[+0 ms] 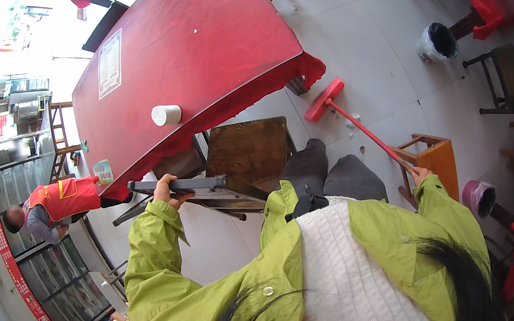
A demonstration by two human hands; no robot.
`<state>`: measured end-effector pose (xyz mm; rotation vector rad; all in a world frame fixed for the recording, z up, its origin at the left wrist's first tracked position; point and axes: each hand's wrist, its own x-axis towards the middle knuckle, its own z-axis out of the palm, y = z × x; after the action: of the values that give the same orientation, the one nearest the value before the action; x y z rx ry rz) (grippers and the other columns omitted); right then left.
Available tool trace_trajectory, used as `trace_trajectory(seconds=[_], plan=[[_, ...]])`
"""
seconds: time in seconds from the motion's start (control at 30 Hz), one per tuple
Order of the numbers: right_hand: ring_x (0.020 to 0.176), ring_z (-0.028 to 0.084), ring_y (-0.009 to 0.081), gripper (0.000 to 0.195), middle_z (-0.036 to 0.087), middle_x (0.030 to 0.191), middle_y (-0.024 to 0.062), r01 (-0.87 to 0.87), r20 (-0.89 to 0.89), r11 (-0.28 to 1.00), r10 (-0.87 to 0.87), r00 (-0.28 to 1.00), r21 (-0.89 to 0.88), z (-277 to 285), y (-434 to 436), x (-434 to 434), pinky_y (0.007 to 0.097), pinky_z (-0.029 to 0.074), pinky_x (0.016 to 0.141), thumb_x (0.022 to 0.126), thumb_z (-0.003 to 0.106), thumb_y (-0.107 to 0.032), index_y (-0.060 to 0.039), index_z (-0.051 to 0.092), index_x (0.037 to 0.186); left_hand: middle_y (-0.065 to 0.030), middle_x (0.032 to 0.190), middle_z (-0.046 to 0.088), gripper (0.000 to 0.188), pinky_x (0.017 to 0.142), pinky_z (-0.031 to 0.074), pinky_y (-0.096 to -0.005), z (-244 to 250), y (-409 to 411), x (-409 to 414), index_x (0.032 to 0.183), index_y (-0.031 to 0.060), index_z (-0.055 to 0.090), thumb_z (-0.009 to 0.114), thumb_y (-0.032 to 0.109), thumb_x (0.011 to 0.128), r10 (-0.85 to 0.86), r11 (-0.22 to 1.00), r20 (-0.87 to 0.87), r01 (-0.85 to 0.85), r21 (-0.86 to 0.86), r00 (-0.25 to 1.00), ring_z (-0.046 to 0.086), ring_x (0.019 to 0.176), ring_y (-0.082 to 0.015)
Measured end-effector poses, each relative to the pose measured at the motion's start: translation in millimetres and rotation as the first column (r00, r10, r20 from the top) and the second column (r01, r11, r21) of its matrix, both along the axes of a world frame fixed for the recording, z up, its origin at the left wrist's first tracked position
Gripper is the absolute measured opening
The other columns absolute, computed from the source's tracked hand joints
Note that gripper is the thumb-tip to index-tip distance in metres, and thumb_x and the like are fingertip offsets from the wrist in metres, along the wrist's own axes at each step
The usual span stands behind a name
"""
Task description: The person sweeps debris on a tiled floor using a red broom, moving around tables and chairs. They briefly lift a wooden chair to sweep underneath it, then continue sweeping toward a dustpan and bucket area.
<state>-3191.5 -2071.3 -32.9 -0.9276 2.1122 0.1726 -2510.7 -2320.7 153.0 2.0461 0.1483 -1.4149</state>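
Note:
My left hand (169,191) grips the edge of a dark stool or chair (222,193), which is tilted beside the table. In my right hand (421,174) is the handle of a red broom (366,133). The broom's red head (324,100) rests on the tiled floor, near a corner of the table. Small white scraps (353,120) lie close to the bristles. A wooden stool with a brown seat (248,154) stands in front of my legs, partly below the table's edge. On the red-covered table (216,31) stands a white roll (166,115), with a printed sheet lying farther off.
A person in a red vest (66,196) stands at the left by glass-fronted cabinets. An orange-brown wooden stool (442,166) is close to my right hand. Lined bins (426,53), more stools and other red-covered tables lie at the right.

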Motion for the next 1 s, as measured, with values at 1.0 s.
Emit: trace_trajectory(seconds=[1.0], plan=[[0.095, 0.061, 0.0303, 0.036, 0.063, 0.100, 0.0170, -0.093, 0.115, 0.980, 0.115, 0.987, -0.178, -84, 26, -34, 0.0376, 0.046, 0.083, 0.084, 0.054, -0.028, -0.0082, 0.059, 0.114, -0.0110, 0.086, 0.058, 0.015, 0.078, 0.050, -0.0467, -75, 187, 46, 0.082, 0.0038, 0.051, 0.056, 0.011, 0.069, 0.220, 0.954, -0.056, -0.227, -0.197, 0.974, 0.058, 0.079, -0.0302]])
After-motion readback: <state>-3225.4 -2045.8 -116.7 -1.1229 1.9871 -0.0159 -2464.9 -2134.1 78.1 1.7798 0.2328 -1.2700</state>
